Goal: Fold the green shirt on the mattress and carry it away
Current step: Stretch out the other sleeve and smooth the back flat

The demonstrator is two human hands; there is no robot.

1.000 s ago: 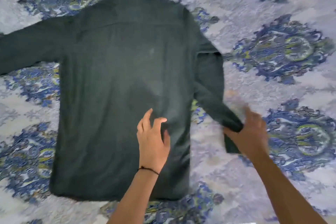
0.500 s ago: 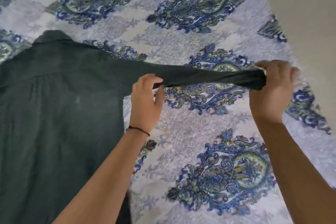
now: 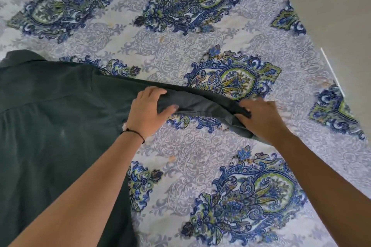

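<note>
Right of shirt (image 3: pixel 50 126), on mattress (image 3: pixel 180 46): sleeve (image 3: pixel 200 104) is lying sideways, left hand (image 3: pixel 147 110) clutching shoulder end, right hand (image 3: pixel 259 118) pinching cuff (image 3: pixel 244 112).

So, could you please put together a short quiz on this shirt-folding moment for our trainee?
1. True or false: the left hand and the right hand both grip the sleeve of the green shirt.
2. Which wrist wears the black cord? A) left B) right C) neither
3. Fill in: the body of the shirt lies flat on the patterned ____.

Key: 1 true, with fingers of each hand curled on the sleeve; 2 A; 3 mattress.
</note>
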